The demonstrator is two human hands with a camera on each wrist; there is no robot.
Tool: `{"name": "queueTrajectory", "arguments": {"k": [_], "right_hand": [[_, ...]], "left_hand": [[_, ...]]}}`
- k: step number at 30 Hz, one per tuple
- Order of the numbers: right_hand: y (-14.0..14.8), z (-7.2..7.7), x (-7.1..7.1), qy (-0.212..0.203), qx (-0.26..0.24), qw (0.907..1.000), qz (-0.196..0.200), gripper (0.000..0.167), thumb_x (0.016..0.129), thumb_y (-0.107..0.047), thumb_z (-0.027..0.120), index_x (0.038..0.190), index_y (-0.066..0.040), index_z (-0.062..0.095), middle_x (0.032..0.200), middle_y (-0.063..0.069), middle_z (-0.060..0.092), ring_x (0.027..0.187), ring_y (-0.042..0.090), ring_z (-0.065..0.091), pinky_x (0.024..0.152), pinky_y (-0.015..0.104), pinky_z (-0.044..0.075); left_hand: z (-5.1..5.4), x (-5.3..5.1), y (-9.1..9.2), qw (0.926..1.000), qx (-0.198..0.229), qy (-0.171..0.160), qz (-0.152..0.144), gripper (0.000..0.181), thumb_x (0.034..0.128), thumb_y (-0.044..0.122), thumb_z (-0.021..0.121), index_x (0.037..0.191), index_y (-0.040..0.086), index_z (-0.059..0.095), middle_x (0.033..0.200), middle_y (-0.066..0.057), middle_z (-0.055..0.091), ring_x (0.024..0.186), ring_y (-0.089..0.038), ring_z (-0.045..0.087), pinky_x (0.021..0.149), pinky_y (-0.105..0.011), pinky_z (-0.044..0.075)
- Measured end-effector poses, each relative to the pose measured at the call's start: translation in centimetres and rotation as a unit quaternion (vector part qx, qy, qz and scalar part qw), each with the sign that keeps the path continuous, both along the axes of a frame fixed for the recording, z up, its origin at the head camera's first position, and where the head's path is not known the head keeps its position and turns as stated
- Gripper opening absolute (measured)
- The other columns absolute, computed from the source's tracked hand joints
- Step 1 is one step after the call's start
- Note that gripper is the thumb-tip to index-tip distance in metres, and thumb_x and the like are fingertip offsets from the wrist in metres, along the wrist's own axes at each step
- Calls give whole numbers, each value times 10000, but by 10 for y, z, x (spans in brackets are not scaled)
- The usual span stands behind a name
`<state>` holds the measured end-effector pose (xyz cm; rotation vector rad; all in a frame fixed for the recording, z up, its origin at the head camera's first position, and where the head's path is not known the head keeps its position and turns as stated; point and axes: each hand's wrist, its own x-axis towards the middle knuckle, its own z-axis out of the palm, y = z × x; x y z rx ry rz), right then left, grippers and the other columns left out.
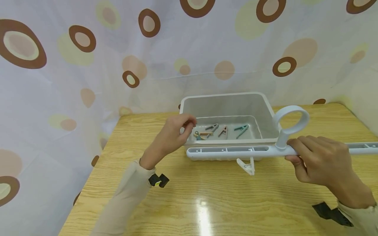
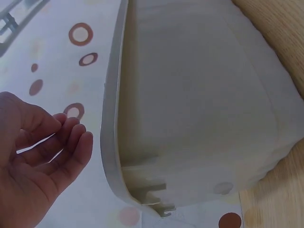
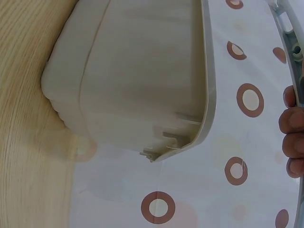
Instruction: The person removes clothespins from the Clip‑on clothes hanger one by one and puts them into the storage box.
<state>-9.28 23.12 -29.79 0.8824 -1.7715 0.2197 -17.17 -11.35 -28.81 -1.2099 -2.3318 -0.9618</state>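
Observation:
My right hand (image 1: 323, 160) grips the bar of a pale clip hanger (image 1: 230, 151), which lies level across the front of a grey plastic bin (image 1: 224, 104). A ring rises from the bar's middle. One white clothespin (image 1: 246, 167) dangles below the bar's left half. Inside the bin lie several clothespins, among them a pink one (image 1: 225, 131), a teal one (image 1: 243, 131) and a grey one (image 1: 214, 128). Over the bin's left rim is my left hand (image 1: 175, 131). In the left wrist view its fingers (image 2: 71, 156) are loosely bent, with nothing visible between them.
The bin stands on a wood-grain table (image 1: 153, 203). Behind and to the left hangs a white cloth (image 1: 165, 88) with brown, peach and yellow circles. The hanger's right end runs out of the head view.

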Motion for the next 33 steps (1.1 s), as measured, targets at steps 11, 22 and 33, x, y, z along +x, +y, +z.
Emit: {"name": "queueTrajectory", "arguments": {"k": [11,22,33], "right_hand": [[-4,3,-2,98,-40,9999,57,604,1030,-432,319,693,23,531,473,33,345,323,149,207,282,304,143],[-6,5,-2,77,-85,9999,46,610,1028,-436,316,691,23,533,473,29,342,323,144,195,286,290,119],[-8,10,-3,136,-163,9998,56,615,1026,-439,317,672,20,521,467,30,332,314,154,194,287,291,107]], "left_hand": [[-23,16,1,9961,540,-621,-330,128,936,-58,507,957,-24,629,863,-85,635,759,-124,588,711,-224,535],[-26,29,2,9930,938,-621,-355,150,914,-76,496,946,-41,638,849,-124,654,746,-147,615,691,-233,547],[-44,44,9,9920,773,-888,-456,156,830,-76,617,975,-31,653,943,-137,689,817,-183,628,743,-267,520]]}}
